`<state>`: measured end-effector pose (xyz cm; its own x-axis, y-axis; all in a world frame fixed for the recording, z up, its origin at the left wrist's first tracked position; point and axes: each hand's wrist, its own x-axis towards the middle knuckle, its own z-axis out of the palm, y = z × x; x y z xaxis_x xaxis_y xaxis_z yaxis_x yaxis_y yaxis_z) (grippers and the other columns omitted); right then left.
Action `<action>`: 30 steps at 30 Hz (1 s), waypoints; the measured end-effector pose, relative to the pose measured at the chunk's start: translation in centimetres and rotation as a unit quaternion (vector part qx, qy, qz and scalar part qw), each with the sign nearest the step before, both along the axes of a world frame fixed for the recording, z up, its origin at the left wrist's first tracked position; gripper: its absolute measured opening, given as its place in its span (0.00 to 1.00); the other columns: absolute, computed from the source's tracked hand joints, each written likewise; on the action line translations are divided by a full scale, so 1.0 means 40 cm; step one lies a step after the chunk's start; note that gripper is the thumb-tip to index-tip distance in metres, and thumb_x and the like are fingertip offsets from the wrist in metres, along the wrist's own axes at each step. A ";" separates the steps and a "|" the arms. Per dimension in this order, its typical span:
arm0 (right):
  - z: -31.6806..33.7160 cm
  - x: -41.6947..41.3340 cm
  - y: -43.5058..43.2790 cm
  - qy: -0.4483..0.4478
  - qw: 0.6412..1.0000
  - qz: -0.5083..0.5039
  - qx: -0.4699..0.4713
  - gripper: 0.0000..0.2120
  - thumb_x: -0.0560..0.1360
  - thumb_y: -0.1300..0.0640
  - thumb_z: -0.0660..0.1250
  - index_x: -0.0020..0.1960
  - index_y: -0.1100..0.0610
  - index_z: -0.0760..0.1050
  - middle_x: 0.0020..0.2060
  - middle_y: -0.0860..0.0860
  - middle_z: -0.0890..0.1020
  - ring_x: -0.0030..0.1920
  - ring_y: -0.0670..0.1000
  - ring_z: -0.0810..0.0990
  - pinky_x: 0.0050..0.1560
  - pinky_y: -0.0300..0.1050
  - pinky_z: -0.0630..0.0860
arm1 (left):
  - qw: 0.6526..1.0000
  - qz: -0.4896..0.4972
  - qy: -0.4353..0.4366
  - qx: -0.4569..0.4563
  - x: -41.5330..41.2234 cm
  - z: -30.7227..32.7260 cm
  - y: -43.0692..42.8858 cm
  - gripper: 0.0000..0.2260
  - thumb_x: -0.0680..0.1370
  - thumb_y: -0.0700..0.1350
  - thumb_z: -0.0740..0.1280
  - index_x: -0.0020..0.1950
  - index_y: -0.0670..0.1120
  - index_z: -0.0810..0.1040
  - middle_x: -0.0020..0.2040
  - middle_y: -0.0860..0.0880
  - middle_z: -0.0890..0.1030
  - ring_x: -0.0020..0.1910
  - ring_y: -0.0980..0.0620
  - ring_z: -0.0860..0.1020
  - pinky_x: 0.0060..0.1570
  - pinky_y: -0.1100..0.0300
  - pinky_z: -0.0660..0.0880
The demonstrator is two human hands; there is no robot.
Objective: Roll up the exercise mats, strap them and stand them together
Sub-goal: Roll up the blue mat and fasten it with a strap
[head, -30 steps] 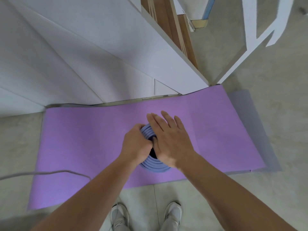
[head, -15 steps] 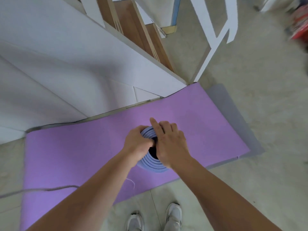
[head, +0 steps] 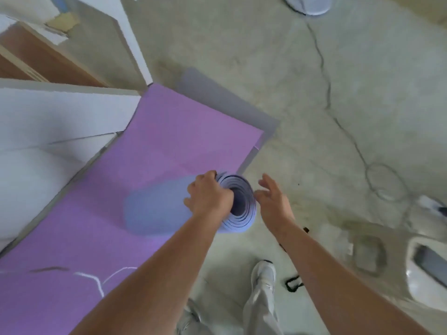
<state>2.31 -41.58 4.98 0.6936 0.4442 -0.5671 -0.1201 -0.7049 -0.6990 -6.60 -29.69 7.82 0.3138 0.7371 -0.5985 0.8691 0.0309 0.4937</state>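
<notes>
Left hand (head: 209, 197) is curled round the rim of the roll (head: 154, 213), probably so the coils are held tight; right hand (head: 274, 201) is held loosely spread just beside the spiral end. The roll is seen tilted over the flat mat (head: 169, 141).

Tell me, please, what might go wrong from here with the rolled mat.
1. Only the left hand grips the rolled mat, at its rim. The right hand is open beside it and no strap shows on the roll, so its loose layers could spring apart.
2. A cable loops across the floor beside the roll, and a black loop lies near the shoe. A step that way could snag either.
</notes>
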 end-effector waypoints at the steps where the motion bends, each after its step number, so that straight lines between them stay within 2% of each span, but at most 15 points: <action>1: -0.034 0.039 -0.071 0.009 0.999 -0.051 -0.014 0.22 0.80 0.58 0.62 0.74 0.51 0.66 0.67 0.47 0.74 0.60 0.50 0.76 0.60 0.47 0.72 | 0.999 -0.028 0.022 0.004 0.044 -0.030 -0.041 0.23 0.71 0.45 0.65 0.67 0.54 0.73 0.63 0.49 0.74 0.65 0.43 0.69 0.64 0.44 0.68; 4: -0.161 0.127 -0.290 0.044 0.984 -0.145 -0.095 0.18 0.80 0.58 0.61 0.70 0.54 0.71 0.59 0.52 0.80 0.52 0.52 0.77 0.52 0.44 0.72 | 0.992 -0.087 0.092 0.026 0.173 -0.132 -0.166 0.22 0.73 0.45 0.65 0.68 0.51 0.72 0.66 0.47 0.71 0.67 0.42 0.66 0.64 0.45 0.65; 9: -0.449 0.183 -0.608 0.131 0.948 -0.192 -0.215 0.18 0.79 0.58 0.60 0.69 0.54 0.72 0.51 0.54 0.81 0.44 0.53 0.79 0.41 0.43 0.73 | 0.969 -0.146 0.187 0.071 0.384 -0.388 -0.353 0.24 0.70 0.45 0.68 0.66 0.48 0.72 0.67 0.46 0.70 0.67 0.41 0.66 0.67 0.42 0.63; 13: -0.698 0.206 -0.740 0.162 0.937 -0.146 -0.274 0.19 0.79 0.60 0.58 0.69 0.54 0.72 0.54 0.54 0.80 0.52 0.57 0.79 0.48 0.45 0.75 | 0.954 -0.192 0.217 0.083 0.501 -0.609 -0.449 0.21 0.71 0.43 0.67 0.63 0.47 0.72 0.66 0.46 0.70 0.68 0.42 0.65 0.68 0.40 0.60; 17: -0.896 0.221 -0.732 0.127 0.953 -0.012 -0.277 0.18 0.82 0.58 0.58 0.71 0.54 0.70 0.65 0.53 0.76 0.62 0.54 0.76 0.57 0.42 0.72 | 0.940 -0.230 0.241 0.077 0.574 -0.771 -0.492 0.16 0.74 0.42 0.64 0.61 0.47 0.71 0.65 0.46 0.69 0.68 0.41 0.64 0.69 0.38 0.58; 20: -1.021 0.207 -0.678 0.087 0.958 0.035 -0.271 0.18 0.80 0.51 0.63 0.69 0.53 0.70 0.65 0.52 0.74 0.64 0.56 0.74 0.58 0.47 0.72 | 0.933 -0.251 0.249 0.070 0.607 -0.855 -0.500 0.17 0.74 0.42 0.63 0.63 0.48 0.71 0.65 0.46 0.70 0.68 0.42 0.64 0.68 0.38 0.59; 22: -1.085 0.196 -0.645 0.061 0.946 0.083 -0.306 0.21 0.79 0.49 0.66 0.68 0.54 0.69 0.65 0.53 0.71 0.66 0.57 0.71 0.58 0.48 0.71 | 0.934 -0.250 0.245 0.063 0.620 -0.901 -0.494 0.18 0.73 0.42 0.62 0.62 0.49 0.73 0.64 0.46 0.72 0.68 0.42 0.65 0.68 0.38 0.60; 25: -1.139 0.189 -0.625 -0.028 0.920 0.136 -0.367 0.16 0.79 0.56 0.64 0.66 0.56 0.70 0.64 0.53 0.73 0.64 0.57 0.72 0.57 0.48 0.71 | 0.945 -0.242 0.213 0.050 0.625 -0.934 -0.478 0.13 0.71 0.41 0.61 0.54 0.49 0.72 0.62 0.45 0.75 0.67 0.41 0.65 0.66 0.38 0.66; 27: -1.146 0.189 -0.627 -0.047 0.921 0.140 -0.360 0.13 0.79 0.59 0.61 0.63 0.56 0.73 0.61 0.53 0.75 0.62 0.57 0.73 0.57 0.47 0.69 | 0.952 -0.234 0.193 0.046 0.627 -0.921 -0.467 0.11 0.71 0.42 0.61 0.53 0.49 0.72 0.61 0.44 0.75 0.67 0.41 0.65 0.65 0.40 0.68; 28: -1.135 0.190 -0.629 -0.034 0.933 0.111 -0.342 0.11 0.79 0.58 0.61 0.60 0.55 0.74 0.59 0.53 0.77 0.61 0.57 0.75 0.56 0.47 0.69 | 0.954 -0.229 0.186 0.045 0.627 -0.904 -0.459 0.12 0.71 0.42 0.61 0.54 0.50 0.73 0.61 0.44 0.74 0.67 0.41 0.65 0.65 0.40 0.67; 30: -1.077 0.199 -0.626 0.008 0.961 -0.017 -0.275 0.05 0.78 0.55 0.63 0.52 0.54 0.75 0.50 0.52 0.80 0.54 0.57 0.78 0.48 0.46 0.69 | 0.959 -0.222 0.171 0.046 0.625 -0.854 -0.440 0.14 0.73 0.41 0.61 0.57 0.49 0.73 0.62 0.43 0.73 0.68 0.40 0.66 0.67 0.41 0.67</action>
<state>10.28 -66.62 -38.10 0.6913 0.0510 -0.7207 -0.1578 -0.9628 -0.2195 18.39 -47.27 -26.35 0.4057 0.6308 -0.6615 0.8981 -0.4096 0.1602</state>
